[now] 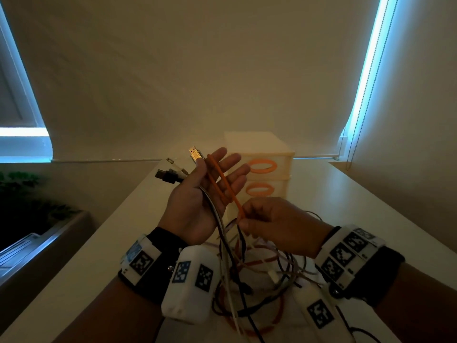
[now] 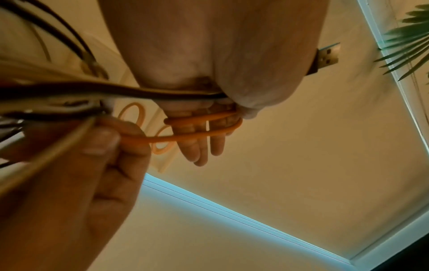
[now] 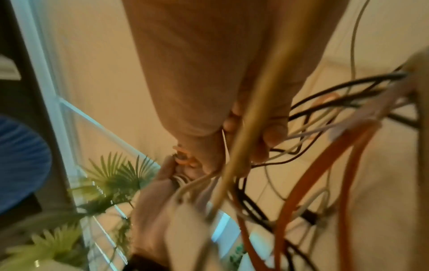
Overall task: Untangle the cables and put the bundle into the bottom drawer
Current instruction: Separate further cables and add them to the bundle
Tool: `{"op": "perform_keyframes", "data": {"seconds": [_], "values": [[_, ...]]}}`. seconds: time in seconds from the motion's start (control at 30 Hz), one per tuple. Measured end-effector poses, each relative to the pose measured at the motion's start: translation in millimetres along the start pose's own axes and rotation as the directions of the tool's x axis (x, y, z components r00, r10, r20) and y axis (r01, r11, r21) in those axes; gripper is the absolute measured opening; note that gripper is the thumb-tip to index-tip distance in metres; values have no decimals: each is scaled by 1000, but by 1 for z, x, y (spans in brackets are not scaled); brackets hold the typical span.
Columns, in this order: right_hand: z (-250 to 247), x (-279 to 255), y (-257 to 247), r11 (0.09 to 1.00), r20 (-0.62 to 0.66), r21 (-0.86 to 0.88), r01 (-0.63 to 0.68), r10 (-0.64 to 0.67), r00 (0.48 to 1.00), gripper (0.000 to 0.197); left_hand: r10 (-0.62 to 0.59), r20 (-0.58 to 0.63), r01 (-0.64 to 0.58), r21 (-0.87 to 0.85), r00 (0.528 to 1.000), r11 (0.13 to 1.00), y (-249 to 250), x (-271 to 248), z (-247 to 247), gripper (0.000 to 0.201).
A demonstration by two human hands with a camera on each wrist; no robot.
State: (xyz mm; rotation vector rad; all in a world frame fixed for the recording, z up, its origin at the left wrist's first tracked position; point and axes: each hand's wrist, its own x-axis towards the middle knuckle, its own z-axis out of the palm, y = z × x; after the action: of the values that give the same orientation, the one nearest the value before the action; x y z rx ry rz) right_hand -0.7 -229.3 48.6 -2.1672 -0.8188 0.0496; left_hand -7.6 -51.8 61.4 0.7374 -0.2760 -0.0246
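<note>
Cables [image 1: 257,276] in black, white and orange lie in a loose tangle on the pale table [image 1: 81,276], nearest the camera, between the person's two forearms. Above the heap, the right hand [image 1: 279,226] pinches an orange cable [image 1: 222,181] between thumb and fingertips. That strand runs up in a loop over the left hand [image 1: 205,191], which is raised palm-up with its fingers spread almost straight; the thumb holds several black and white leads against the palm, their USB plugs [image 1: 178,169] sticking out past it. Just behind the hands stands a small cream drawer unit [image 1: 262,149] with orange oval handles. Its lowest drawer is hidden by the hands. A drawn roller blind [image 1: 197,70] fills the background.
</note>
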Motion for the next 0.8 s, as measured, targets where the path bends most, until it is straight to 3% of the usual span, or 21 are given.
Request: {"op": "perform_keyframes", "data": {"seconds": [0.07, 0.23, 0.4, 0.6, 0.7, 0.8], "values": [[5, 0, 4, 998, 36, -56, -17, 19, 999, 18, -18, 3, 18, -5, 1000, 1000, -1, -1, 1, 49], [5, 2, 4, 989, -26, -148, -20, 16, 1000, 20, -24, 24, 25, -81, 999, 996, -1, -1, 1, 49], [11, -1, 2, 980, 55, -200, -11, 22, 998, 3, 3, 46, 4, -158, 999, 987, 4, -1, 1, 47], [6, -5, 2, 987, 84, -152, -45, 58, 995, 10, 115, 41, -104, -219, 993, 970, 19, 1, -2, 45], [6, -4, 2, 996, 108, -5, -84, 84, 991, 4, 147, 45, -134, -217, 988, 967, 28, 4, -7, 44], [0, -4, 4, 974, -25, 176, -145, 152, 988, 7, 109, 54, -97, -183, 993, 978, 24, 5, -11, 40]]}}
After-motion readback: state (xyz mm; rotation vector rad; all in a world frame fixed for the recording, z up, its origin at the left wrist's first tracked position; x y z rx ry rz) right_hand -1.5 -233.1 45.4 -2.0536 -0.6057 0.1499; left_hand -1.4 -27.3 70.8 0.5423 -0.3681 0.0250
